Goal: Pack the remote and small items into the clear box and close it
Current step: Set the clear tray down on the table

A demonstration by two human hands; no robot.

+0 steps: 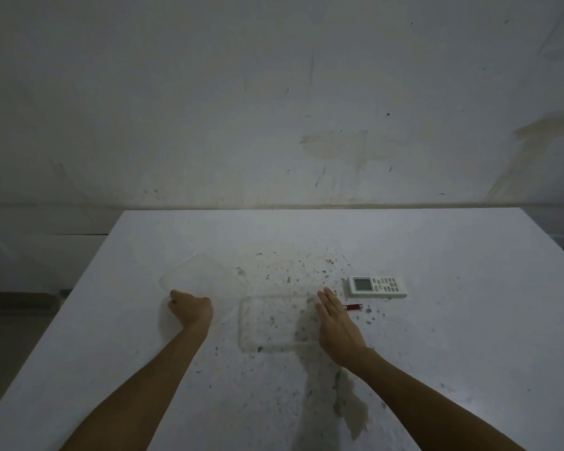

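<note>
Centrally on the speckled white bench (437, 320), a clear box (274, 323), open and empty. Left hand (191, 309) clenched on the near corner of the clear lid (202, 275), tilted up to the left of the box. Right hand (334, 323) released, fingers flat and together, against the box's right wall. Just right of that hand, a small red item (354, 307); beyond it, a white remote (377, 287), face up, well clear of the box.
</note>
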